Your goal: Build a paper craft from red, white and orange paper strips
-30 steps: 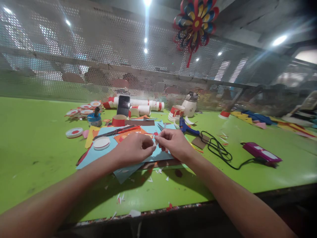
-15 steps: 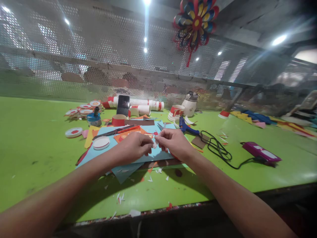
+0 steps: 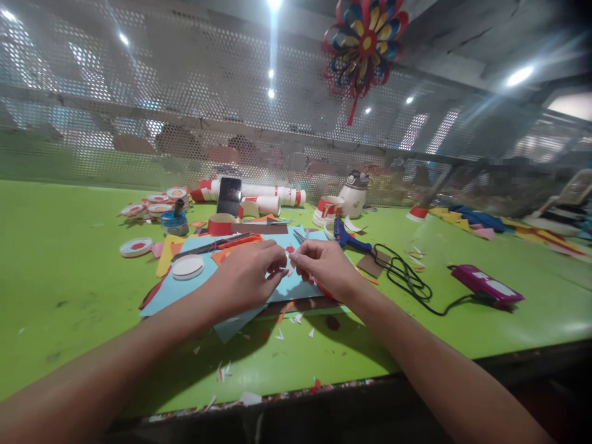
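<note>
My right hand (image 3: 327, 266) is pinched, thumb against forefinger, on a small pale scrap of paper (image 3: 290, 269) over the light blue sheet (image 3: 217, 279). Just left of the scrap, my left hand (image 3: 252, 271) has its thumb and curled forefinger apart, with nothing visible between them. A small red paper piece (image 3: 290, 249) shows beyond the fingertips. Scissors (image 3: 210, 246) with dark blades and orange handles lie past my left hand, near a white paper disc (image 3: 187, 267).
A blue glue gun (image 3: 348, 237) lies at right, its black cable coiling toward a purple box (image 3: 486, 285). Behind are a phone (image 3: 229, 196), white paper tubes (image 3: 263, 192), a jar (image 3: 174, 223) and a white bottle (image 3: 354, 194). Paper scraps litter the green table (image 3: 83, 296).
My left thumb and forefinger have spread apart, and that hand has tipped slightly upward. My right hand stays nearly still with its pinch on the scrap.
</note>
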Demonstrator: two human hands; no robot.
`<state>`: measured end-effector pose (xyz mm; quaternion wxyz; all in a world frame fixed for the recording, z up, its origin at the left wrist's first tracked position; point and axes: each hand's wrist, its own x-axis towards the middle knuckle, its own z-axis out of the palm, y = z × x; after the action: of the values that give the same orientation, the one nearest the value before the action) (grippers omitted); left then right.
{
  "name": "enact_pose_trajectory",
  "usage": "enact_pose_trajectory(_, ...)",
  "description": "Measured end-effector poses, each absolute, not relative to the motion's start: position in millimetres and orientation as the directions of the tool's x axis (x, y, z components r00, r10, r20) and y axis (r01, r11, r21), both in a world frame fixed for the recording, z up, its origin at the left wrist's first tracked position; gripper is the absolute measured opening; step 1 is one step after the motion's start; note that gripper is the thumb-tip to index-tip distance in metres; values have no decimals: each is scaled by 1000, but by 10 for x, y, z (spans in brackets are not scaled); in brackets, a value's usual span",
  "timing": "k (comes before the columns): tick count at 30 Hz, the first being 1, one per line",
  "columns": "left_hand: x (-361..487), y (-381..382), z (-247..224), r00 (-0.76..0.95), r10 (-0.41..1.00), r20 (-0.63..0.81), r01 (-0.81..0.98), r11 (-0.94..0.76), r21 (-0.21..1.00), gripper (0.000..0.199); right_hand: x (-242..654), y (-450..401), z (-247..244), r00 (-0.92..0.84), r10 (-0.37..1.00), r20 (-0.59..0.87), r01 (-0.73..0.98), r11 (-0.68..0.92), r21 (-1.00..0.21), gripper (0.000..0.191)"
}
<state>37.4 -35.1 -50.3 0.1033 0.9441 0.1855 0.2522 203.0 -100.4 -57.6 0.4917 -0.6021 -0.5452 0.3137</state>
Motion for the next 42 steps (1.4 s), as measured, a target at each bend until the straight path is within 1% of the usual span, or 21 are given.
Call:
enact_pose_trajectory(3, 375, -381, -508, 826, 344, 447, 278, -938, 208, 15, 2034, -1003, -579, 214, 965, 151, 343, 71, -937, 19)
enact_pose_trajectory(8, 399, -392, -528, 843, 325, 428, 298, -946, 132, 22, 2022, -1005, -572, 219, 966, 138, 349, 54, -936, 18)
enact_pose_trajectory(12, 406, -387, -570, 849, 306, 430, 311, -948, 59, 22, 2023, -1001, -594, 220, 966, 136, 370, 47, -928, 16)
enact_pose_trajectory(14, 405, -384, -581, 850, 311, 426, 313, -947, 69, 21, 2031, -995, -611, 213, 967, 138, 368, 52, -928, 15)
enact_pose_trajectory(16, 403, -370, -578, 844, 341, 414, 325, -939, 112, 20, 2038, -990, -619, 213, 967, 142, 359, 58, -931, 16)
enact_pose_trajectory(19, 396, -321, -556, 825, 411, 387, 366, -911, 188, 16, 2041, -988, -607, 230, 963, 142, 345, 56, -937, 19)
enact_pose_trajectory(22, 379, -247, -530, 786, 506, 355, 443, -862, 247, 15, 2034, -995, -578, 240, 961, 138, 341, 49, -939, 20)
enact_pose_trajectory(24, 359, -205, -512, 771, 555, 313, 498, -831, 247, 15, 2029, -1002, -563, 241, 961, 134, 337, 46, -940, 20)
enact_pose_trajectory(27, 331, -184, -481, 781, 565, 267, 510, -823, 250, 17, 2028, -1010, -557, 238, 962, 132, 314, 52, -948, 21)
enact_pose_trajectory(29, 325, -198, -458, 785, 555, 276, 472, -824, 313, 20, 2032, -1011, -561, 235, 963, 132, 296, 58, -953, 22)
enact_pose_trajectory(32, 337, -232, -429, 781, 556, 284, 409, -799, 441, 24, 2036, -1005, -574, 224, 966, 129, 270, 66, -961, 24)
enact_pose_trajectory(35, 364, -262, -411, 776, 587, 231, 359, -713, 603, 24, 2031, -1003, -582, 210, 969, 130, 235, 79, -969, 26)
enact_pose_trajectory(37, 383, -283, -407, 769, 618, 162, 331, -602, 727, 22, 2022, -1007, -582, 197, 971, 135, 211, 92, -973, 28)
enact_pose_trajectory(39, 399, -306, -412, 773, 631, 66, 297, -452, 841, 25, 2010, -1015, -575, 181, 973, 146, 193, 110, -975, 31)
enact_pose_trajectory(42, 414, -329, -446, 811, 579, -85, 215, -159, 964, 30, 2001, -1027, -559, 162, 973, 164, 187, 134, -973, 33)
